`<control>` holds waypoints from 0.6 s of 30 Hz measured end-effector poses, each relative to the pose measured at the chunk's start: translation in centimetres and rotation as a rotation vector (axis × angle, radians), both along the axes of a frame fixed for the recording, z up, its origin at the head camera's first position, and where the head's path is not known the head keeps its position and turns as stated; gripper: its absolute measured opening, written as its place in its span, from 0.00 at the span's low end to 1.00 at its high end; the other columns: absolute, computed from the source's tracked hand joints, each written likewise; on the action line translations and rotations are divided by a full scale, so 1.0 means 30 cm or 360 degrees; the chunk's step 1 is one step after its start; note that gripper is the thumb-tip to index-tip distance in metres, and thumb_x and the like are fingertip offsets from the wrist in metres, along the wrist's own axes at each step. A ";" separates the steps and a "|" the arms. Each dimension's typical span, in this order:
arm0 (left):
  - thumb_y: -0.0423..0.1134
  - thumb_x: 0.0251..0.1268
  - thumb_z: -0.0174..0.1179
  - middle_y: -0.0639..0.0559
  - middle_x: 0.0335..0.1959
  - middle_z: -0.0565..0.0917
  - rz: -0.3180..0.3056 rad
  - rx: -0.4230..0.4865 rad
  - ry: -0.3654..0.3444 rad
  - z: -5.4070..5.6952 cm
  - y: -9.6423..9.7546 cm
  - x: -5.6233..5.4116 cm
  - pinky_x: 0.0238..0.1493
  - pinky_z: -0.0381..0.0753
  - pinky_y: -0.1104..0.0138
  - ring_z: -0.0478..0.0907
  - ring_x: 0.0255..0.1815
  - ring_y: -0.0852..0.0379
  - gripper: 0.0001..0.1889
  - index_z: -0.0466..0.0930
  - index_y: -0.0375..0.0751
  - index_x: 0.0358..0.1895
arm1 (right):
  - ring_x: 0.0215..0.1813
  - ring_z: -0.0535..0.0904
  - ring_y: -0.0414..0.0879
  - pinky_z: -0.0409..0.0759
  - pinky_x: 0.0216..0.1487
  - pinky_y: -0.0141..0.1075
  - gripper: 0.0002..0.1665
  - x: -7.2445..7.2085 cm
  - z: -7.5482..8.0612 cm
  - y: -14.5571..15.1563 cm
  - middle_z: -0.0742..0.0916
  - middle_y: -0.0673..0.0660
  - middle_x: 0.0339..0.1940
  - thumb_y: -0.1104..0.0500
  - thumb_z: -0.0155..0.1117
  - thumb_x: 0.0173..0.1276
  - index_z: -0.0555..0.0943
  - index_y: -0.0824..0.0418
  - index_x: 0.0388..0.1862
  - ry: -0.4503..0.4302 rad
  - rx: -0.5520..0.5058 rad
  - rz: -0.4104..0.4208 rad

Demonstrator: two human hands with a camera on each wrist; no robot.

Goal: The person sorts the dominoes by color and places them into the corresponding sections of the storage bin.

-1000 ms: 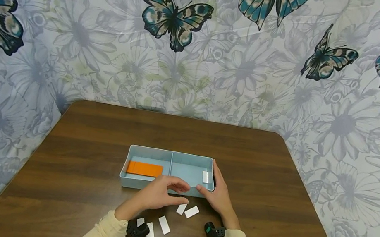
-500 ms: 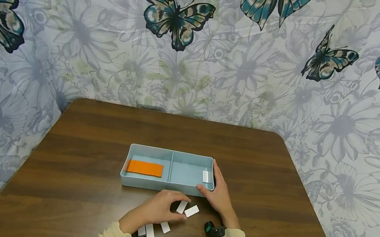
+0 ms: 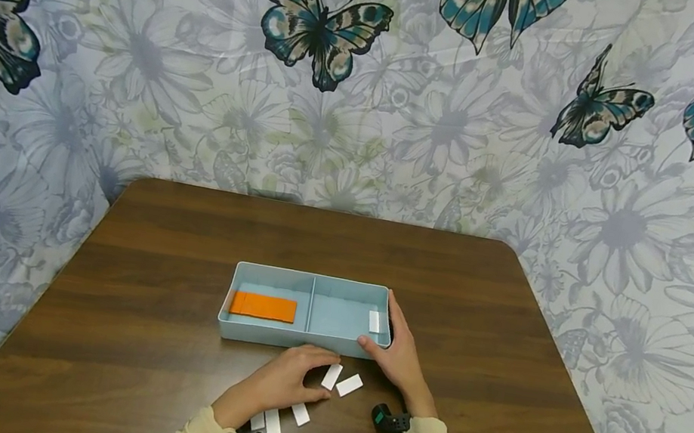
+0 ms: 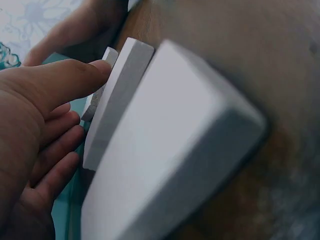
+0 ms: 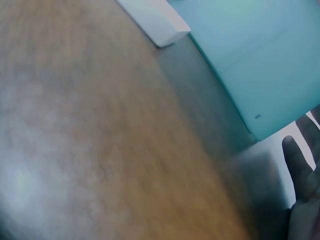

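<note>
A light blue two-compartment box [image 3: 339, 347] stands mid-table. My right hand [image 3: 400, 352] grips its right end, thumb at the front corner and fingers along the side. Just in front of the box, my left hand [image 3: 285, 379] has thumb and fingers spread apart beside a white rectangular block [image 3: 331, 376]. Another white block [image 3: 349, 385] lies just right of that one. In the left wrist view, the thumb [image 4: 82, 75] is over or against a white block [image 4: 120, 95]; I cannot tell whether it touches. One white block [image 3: 374, 321] lies in the right compartment.
An orange rectangular piece [image 3: 264, 307] lies in the left compartment. Several more white blocks [image 3: 272, 424] lie by my left wrist, partly hidden. The brown wooden table [image 3: 175, 257] reaches back to a butterfly-patterned wall covering [image 3: 361, 134].
My left hand has drawn back from over the box's front edge, down to the white blocks on the table. The right hand stays at the box's right end.
</note>
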State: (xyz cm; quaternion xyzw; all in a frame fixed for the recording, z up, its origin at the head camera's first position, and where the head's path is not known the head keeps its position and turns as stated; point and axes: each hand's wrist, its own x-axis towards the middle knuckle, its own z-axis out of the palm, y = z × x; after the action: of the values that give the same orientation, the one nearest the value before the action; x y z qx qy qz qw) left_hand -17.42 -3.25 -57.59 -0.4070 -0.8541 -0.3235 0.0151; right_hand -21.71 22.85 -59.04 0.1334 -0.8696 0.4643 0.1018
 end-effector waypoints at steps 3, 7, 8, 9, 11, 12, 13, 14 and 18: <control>0.42 0.62 0.74 0.48 0.57 0.87 -0.0020 0.0006 0.0054 0.001 0.002 -0.002 0.64 0.80 0.59 0.82 0.59 0.50 0.25 0.83 0.36 0.61 | 0.81 0.61 0.62 0.61 0.76 0.65 0.62 0.002 0.004 0.000 0.62 0.59 0.84 0.48 0.78 0.61 0.52 0.54 0.86 0.0000 0.0004 -0.0007; 0.41 0.60 0.75 0.50 0.54 0.88 -0.0003 0.0013 0.0128 0.002 0.003 0.004 0.61 0.80 0.60 0.82 0.56 0.51 0.23 0.85 0.37 0.57 | 0.80 0.62 0.63 0.62 0.75 0.65 0.62 0.008 0.007 -0.003 0.62 0.59 0.84 0.48 0.78 0.60 0.52 0.54 0.86 -0.0001 -0.0007 -0.0010; 0.42 0.60 0.75 0.50 0.54 0.87 0.0015 0.0007 0.0139 0.003 0.002 0.007 0.61 0.80 0.59 0.82 0.55 0.51 0.23 0.85 0.37 0.57 | 0.80 0.62 0.63 0.62 0.75 0.65 0.62 0.009 0.008 -0.003 0.63 0.60 0.84 0.48 0.78 0.60 0.53 0.55 0.86 0.0002 -0.0011 -0.0008; 0.42 0.60 0.76 0.49 0.54 0.87 0.0037 0.0000 0.0153 0.003 0.002 0.010 0.61 0.80 0.59 0.81 0.55 0.51 0.24 0.84 0.37 0.57 | 0.80 0.62 0.63 0.62 0.75 0.65 0.62 0.009 0.009 -0.004 0.63 0.60 0.84 0.48 0.77 0.60 0.53 0.55 0.86 0.0007 -0.0010 -0.0004; 0.44 0.59 0.76 0.48 0.54 0.86 0.0078 -0.0013 0.0165 0.004 0.001 0.015 0.60 0.80 0.59 0.80 0.55 0.51 0.26 0.84 0.36 0.58 | 0.80 0.63 0.63 0.62 0.75 0.65 0.61 0.009 0.011 -0.006 0.63 0.60 0.84 0.48 0.77 0.61 0.53 0.54 0.86 0.0014 -0.0011 -0.0001; 0.45 0.59 0.76 0.48 0.54 0.86 0.0097 -0.0017 0.0172 0.005 0.001 0.017 0.59 0.81 0.59 0.80 0.54 0.51 0.26 0.84 0.35 0.58 | 0.79 0.63 0.62 0.62 0.75 0.65 0.61 0.009 0.011 -0.006 0.64 0.60 0.83 0.48 0.77 0.61 0.53 0.54 0.86 0.0019 -0.0010 0.0001; 0.45 0.59 0.77 0.48 0.53 0.86 0.0117 -0.0024 0.0175 0.005 0.002 0.018 0.59 0.81 0.59 0.79 0.53 0.51 0.27 0.84 0.35 0.58 | 0.79 0.64 0.62 0.63 0.75 0.64 0.60 0.008 0.011 -0.006 0.64 0.60 0.83 0.48 0.77 0.61 0.54 0.53 0.86 0.0023 -0.0009 0.0006; 0.45 0.58 0.77 0.48 0.53 0.85 0.0133 -0.0028 0.0176 0.004 0.002 0.019 0.58 0.81 0.59 0.79 0.53 0.52 0.27 0.84 0.35 0.58 | 0.79 0.64 0.62 0.63 0.75 0.64 0.60 0.008 0.011 -0.006 0.64 0.60 0.83 0.48 0.77 0.61 0.54 0.52 0.86 0.0025 -0.0010 0.0010; 0.43 0.58 0.77 0.50 0.51 0.86 0.0150 -0.0015 0.0150 0.004 0.006 0.018 0.56 0.81 0.60 0.78 0.51 0.53 0.24 0.86 0.37 0.56 | 0.79 0.65 0.61 0.63 0.75 0.63 0.60 0.006 0.007 -0.005 0.64 0.59 0.83 0.48 0.77 0.61 0.54 0.51 0.86 0.0026 -0.0016 0.0015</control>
State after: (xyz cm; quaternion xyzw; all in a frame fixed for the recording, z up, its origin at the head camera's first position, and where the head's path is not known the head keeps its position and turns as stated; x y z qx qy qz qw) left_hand -16.87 -3.06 -57.47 -0.3813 -0.8721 -0.2990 0.0686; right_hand -21.52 22.69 -58.84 0.1407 -0.8658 0.4679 0.1075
